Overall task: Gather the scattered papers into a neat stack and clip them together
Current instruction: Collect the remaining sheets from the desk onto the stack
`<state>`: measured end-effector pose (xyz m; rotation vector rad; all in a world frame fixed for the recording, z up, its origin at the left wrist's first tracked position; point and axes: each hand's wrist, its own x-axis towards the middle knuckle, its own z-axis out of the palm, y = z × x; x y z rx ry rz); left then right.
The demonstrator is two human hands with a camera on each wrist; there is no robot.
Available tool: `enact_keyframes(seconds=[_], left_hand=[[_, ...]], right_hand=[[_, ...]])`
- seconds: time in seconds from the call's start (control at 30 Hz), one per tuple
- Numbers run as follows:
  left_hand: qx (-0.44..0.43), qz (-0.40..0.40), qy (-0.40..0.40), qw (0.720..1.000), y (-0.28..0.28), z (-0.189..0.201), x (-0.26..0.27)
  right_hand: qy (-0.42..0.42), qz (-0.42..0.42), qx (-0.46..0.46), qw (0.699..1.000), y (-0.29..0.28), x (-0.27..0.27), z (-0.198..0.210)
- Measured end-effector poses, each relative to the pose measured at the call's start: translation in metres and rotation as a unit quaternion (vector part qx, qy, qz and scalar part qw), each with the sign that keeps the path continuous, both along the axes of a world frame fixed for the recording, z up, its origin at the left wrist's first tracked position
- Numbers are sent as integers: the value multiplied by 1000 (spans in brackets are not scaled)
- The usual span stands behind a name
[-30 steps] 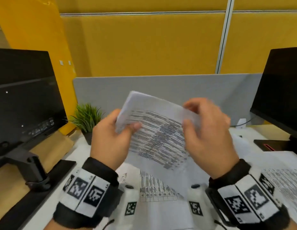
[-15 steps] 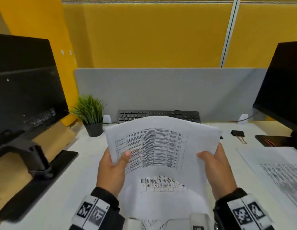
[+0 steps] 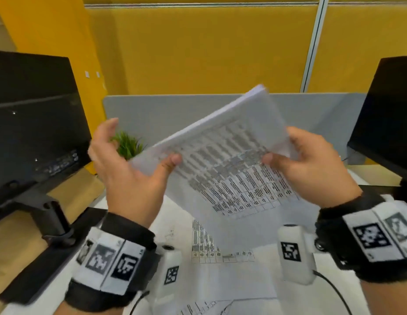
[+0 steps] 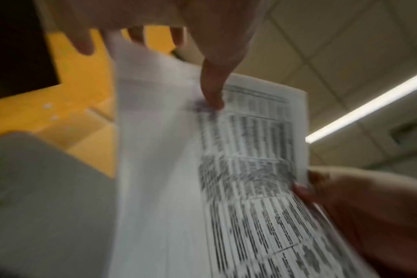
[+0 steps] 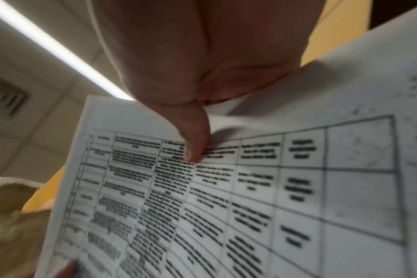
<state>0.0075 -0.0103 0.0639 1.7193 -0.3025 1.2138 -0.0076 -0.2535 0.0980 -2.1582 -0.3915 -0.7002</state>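
Note:
I hold a stack of printed papers [image 3: 232, 160] in the air above the desk, tilted with its far right corner highest. My left hand [image 3: 134, 176] holds its left edge, with the thumb [image 4: 212, 97] on the printed face and the fingers spread behind. My right hand [image 3: 304, 164] grips the right edge, its thumb [image 5: 193, 146] pressed on the table print and the fingers hidden behind the sheets. More printed sheets [image 3: 209, 246] lie loose on the white desk under my wrists. No clip is in view.
A dark monitor [image 3: 34, 121] on a black stand [image 3: 52, 221] fills the left side, and a second monitor [image 3: 391, 114] stands at the right. A small green plant [image 3: 127, 144] sits behind my left hand, before the grey partition [image 3: 175, 110].
Both hands have lifted the stack and turned it so that its right corner points up. It now hides the keyboard and the binder clip seen half a second ago.

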Motion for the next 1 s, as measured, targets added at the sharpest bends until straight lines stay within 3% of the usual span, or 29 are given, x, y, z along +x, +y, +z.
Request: enact_keyframes(seconds=[0.03, 0.1, 0.13, 0.3, 0.37, 0.47, 0.57, 0.77, 1.0], left_hand=[[-64, -77, 42, 994, 1, 0, 2], [-165, -262, 170, 936, -3, -6, 4], [-174, -298, 210, 915, -6, -12, 6], [-176, -179, 157, 955, -26, -23, 8], [-158, -154, 158, 962, -33, -33, 8], [-152, -156, 231, 948, -38, -65, 11], [-200, -148, 292, 923, -35, -89, 14], [-222, -166, 262, 925, -22, -82, 13], [-171, -81, 319, 929, -4, -87, 15]], right_hand=[[5, 37, 73, 997, -1, -1, -3], [6, 77, 203, 976, 5, 0, -13], [-4, 64, 235, 970, 10, 1, -18], [-67, -33, 244, 967, 42, 1, -40], [-39, -34, 263, 964, 55, -1, -56], [65, -33, 310, 948, 64, 2, -91], [155, -62, 328, 930, 63, 7, -113], [165, -34, 366, 915, 52, 9, -108], [264, -28, 196, 944, 56, 17, -122]])
